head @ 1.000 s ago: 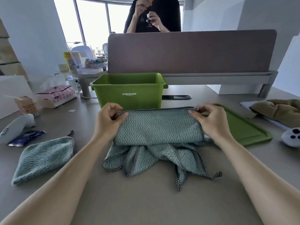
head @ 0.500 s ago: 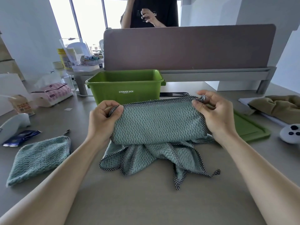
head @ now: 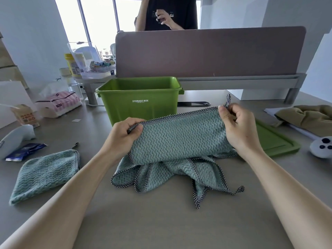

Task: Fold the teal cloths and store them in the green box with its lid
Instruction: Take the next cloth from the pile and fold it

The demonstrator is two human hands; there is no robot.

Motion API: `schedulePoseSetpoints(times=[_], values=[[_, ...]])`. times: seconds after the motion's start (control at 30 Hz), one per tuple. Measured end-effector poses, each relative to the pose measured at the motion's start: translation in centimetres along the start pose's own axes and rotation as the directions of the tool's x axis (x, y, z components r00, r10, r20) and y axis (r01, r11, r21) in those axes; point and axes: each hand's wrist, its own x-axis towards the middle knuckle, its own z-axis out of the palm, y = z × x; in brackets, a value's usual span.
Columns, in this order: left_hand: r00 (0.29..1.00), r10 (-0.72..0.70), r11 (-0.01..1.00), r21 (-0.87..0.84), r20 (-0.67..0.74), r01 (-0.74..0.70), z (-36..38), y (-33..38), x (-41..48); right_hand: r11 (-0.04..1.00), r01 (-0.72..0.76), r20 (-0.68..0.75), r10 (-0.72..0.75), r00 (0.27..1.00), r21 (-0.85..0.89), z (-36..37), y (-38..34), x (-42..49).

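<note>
We hold the teal wavy-textured cloth w/ checkered trim (head: 179, 141) up off the grey tabletop (head: 161, 221), more teal fabric bunched under it. Left hand (head: 124, 139) pinches its top-left corner, right hand (head: 239, 130) its top-right. Open green plastic storage box (head: 140, 105) sits just behind, flat green lid (head: 274, 142) to the right, and a folded teal cloth (head: 45, 175) at left.

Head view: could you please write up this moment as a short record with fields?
left hand: pinches top left corner of the held cloth
right hand: pinches its top right corner
held cloth: lifted, top edge stretched between the hands
loose cloth: crumpled on the table under it
folded cloth: on the table, far left
box: upright, lid off, behind the held cloth
lid: flat on the table, right of the box
stage: one cloth folded, none seen in the box
</note>
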Motion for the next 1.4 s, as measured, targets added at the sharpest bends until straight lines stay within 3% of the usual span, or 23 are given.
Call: schedulePoseSetpoints(times=[0.13,0.37,0.57,0.73,0.97,1.07,1.17,1.27,1.4], values=[[0.999,-0.041,0.999,-0.037,-0.029,0.04,0.5,0.4,0.0,0.998,-0.006,-0.058,0.002,0.998,-0.066,0.2,-0.1,0.0],[0.965,-0.134,0.932,-0.361,-0.227,0.044,2.1,2.0,-0.6,1.0,0.001,-0.118,0.0,0.993,0.005,0.7,-0.6,-0.1],[0.936,-0.17,0.945,-0.32,-0.307,0.067,1.9,2.6,-0.6,0.997,-0.06,-0.145,0.066,0.987,0.045,0.9,-0.6,-0.1],[0.942,-0.19,0.916,-0.395,-0.276,0.069,2.1,2.1,-0.3,0.992,-0.127,-0.139,0.128,0.982,0.016,0.8,-0.6,0.0],[0.908,0.032,0.986,-0.135,-0.417,-0.096,2.3,1.7,-0.2,0.991,-0.134,-0.171,0.131,0.976,-0.004,1.2,-0.8,-0.3],[0.895,0.06,0.987,-0.107,-0.442,-0.12,2.0,1.6,-0.1,0.993,-0.109,-0.181,0.115,0.977,0.043,1.0,-1.3,-0.3],[0.906,-0.01,0.987,-0.15,-0.424,-0.059,1.9,1.6,0.0,0.987,-0.125,-0.119,0.137,0.983,0.102,0.9,-1.8,-0.4],[0.92,-0.111,0.993,-0.067,-0.376,0.093,1.9,1.5,0.2,0.963,-0.24,-0.025,0.245,0.969,0.123,1.0,-1.8,-0.5],[0.925,-0.169,0.967,0.126,-0.341,0.223,0.5,3.0,1.1,0.836,-0.493,0.123,0.478,0.87,0.242,1.8,-1.4,-0.3]])
